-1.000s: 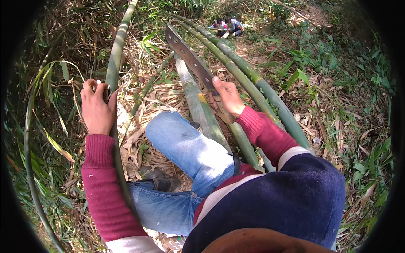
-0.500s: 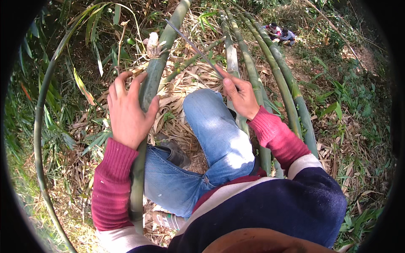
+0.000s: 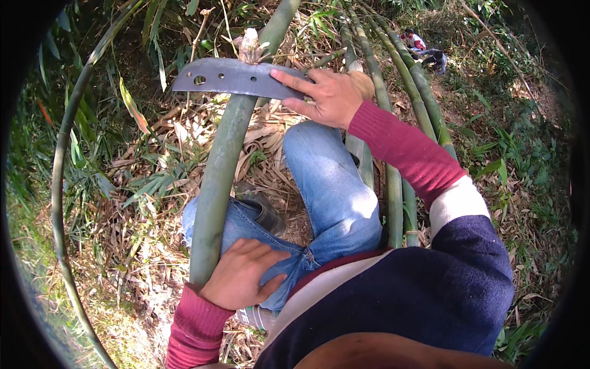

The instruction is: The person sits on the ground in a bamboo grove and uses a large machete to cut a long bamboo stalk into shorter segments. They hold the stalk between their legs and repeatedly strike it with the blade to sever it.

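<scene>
Blade (image 3: 236,78) lying flat across bamboo stalk (image 3: 221,166), both hands working it.
Right hand (image 3: 326,95) is closing its grip round the knife's handle end, fingers stretched along the blade, probably to steady the edge where it is meeting the stalk just left of that grip, below a broken stub (image 3: 249,46). Left hand (image 3: 243,277) is wrapping the stalk's lower end, grip closed on it against the thigh, seemingly bracing it. Ground (image 3: 153,184) beneath is carrying dry leaves and husks; more green stalks (image 3: 393,111) are running past the right grip, and people (image 3: 424,49) are sitting well beyond it on the slope.
</scene>
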